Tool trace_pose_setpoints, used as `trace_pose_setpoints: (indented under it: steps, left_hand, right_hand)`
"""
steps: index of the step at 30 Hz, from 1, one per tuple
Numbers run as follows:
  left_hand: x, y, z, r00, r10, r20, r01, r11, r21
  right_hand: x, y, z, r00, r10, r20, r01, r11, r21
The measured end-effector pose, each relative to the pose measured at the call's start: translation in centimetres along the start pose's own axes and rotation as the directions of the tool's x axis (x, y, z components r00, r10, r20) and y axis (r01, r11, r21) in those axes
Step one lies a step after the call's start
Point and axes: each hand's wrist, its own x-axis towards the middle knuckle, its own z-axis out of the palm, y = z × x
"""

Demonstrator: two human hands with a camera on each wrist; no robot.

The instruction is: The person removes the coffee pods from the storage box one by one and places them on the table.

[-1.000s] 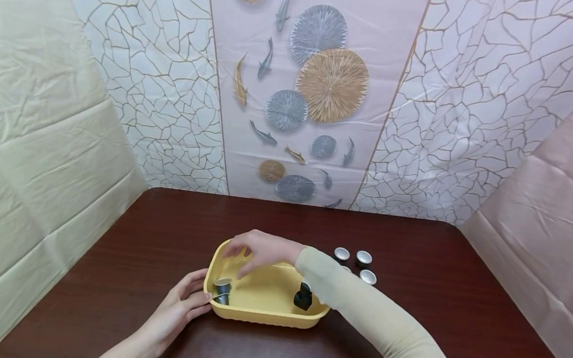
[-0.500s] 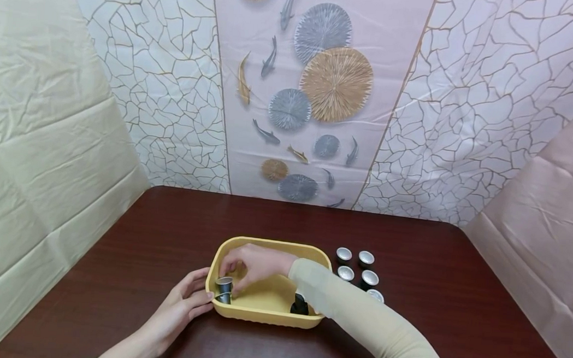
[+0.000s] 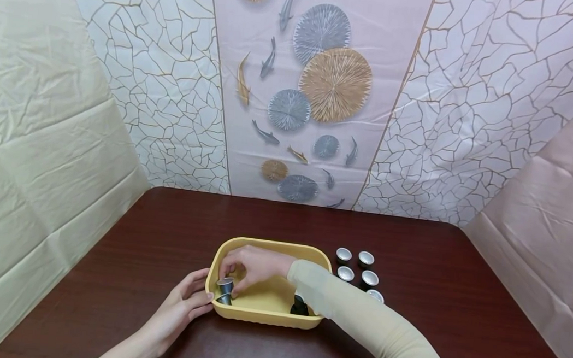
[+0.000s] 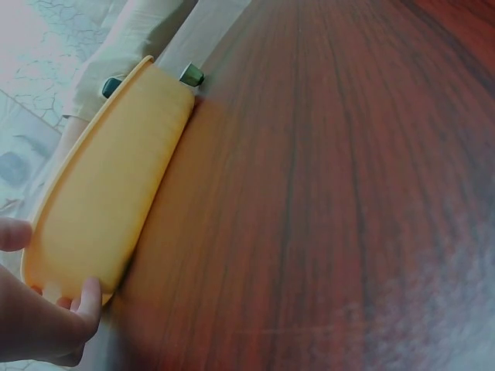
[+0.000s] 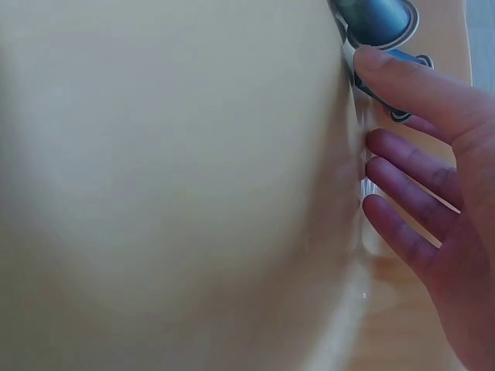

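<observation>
A yellow plastic basin (image 3: pixel 268 318) stands on the table. My left hand (image 3: pixel 180 304) holds its left end; in the left wrist view the thumb and fingers (image 4: pixel 90 297) lie at that end. Inside the basin, my right hand (image 3: pixel 254 264) reaches to the left end and pinches a coffee capsule (image 3: pixel 226 286) with a silvery lid. The right wrist view shows the thumb on this blue-grey capsule (image 5: pixel 390 97), partly covering it. A second coffee capsule (image 5: pixel 379 19) lies right against it, near the basin's front left corner.
Several coffee capsules (image 3: pixel 370 279) stand lids up on the dark wooden table (image 3: pixel 180 222), right of the basin. The right sleeve (image 3: pixel 371 318) crosses the basin's right end and hides part of that group. A black device (image 3: pixel 300 306) sits under the right wrist. Patterned cloth (image 3: pixel 174 84) hangs behind.
My right hand has lowered into the basin and closed its fingers on the upper capsule, which now tilts slightly. My left hand keeps its place on the basin.
</observation>
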Motion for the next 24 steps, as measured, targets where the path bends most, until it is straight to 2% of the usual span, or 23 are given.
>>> trace_pose_setpoints:
  steps: [14, 20, 24]
  left_hand:
    - [-0.1, 0.0, 0.0, 1.0, -0.002, 0.003, 0.002, 1.0, 0.008]
    - [-0.1, 0.0, 0.1, 1.0, -0.008, -0.014, 0.008, 1.0, 0.016]
    - [-0.1, 0.0, 0.2, 1.0, -0.004, -0.028, 0.004, 1.0, 0.005]
  right_hand:
    - [-0.3, -0.2, -1.3, 0.999, 0.032, 0.03, -0.037, 0.985, 0.17]
    - [-0.8, 0.4, -1.8, 0.996, 0.083, 0.015, -0.084, 0.955, 0.284]
    - [-1.2, 0.6, -1.8, 0.995, 0.095, 0.03, -0.1, 0.916, 0.388]
